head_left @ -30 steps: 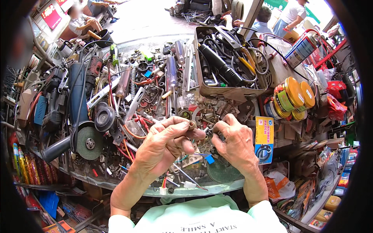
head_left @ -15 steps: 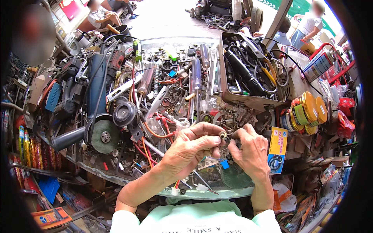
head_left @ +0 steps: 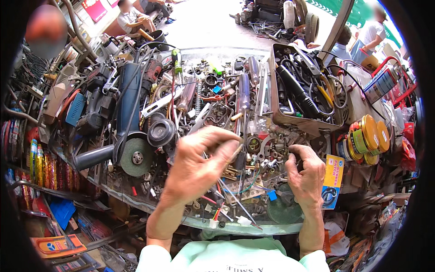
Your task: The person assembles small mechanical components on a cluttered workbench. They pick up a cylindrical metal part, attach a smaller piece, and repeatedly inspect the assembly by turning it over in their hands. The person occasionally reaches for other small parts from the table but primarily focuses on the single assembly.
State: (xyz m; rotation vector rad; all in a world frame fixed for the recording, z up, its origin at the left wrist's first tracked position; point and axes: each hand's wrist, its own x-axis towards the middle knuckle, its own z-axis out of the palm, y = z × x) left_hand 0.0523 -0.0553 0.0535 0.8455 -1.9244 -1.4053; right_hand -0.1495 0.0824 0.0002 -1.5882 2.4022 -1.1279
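My left hand is raised over the middle of the cluttered glass-topped table, slightly blurred. Its thumb and forefinger pinch a small brass-coloured part, mostly covered by the fingers. My right hand hovers at the right over loose small metal parts, fingers bent, with a gap between thumb and forefinger and nothing visible in it. Below and between the hands lie several brass pieces, a blue tab and a white connector.
An angle grinder with a green disc lies at the left. Clear-handled screwdrivers lie mid-table. A metal box of cables and tools stands back right, with yellow-lidded jars and a yellow-blue packet nearby. People sit and stand beyond.
My hands were close together at a small brass fitting; now they are apart. The left has moved left, the right slightly right. The whole view has shifted a little.
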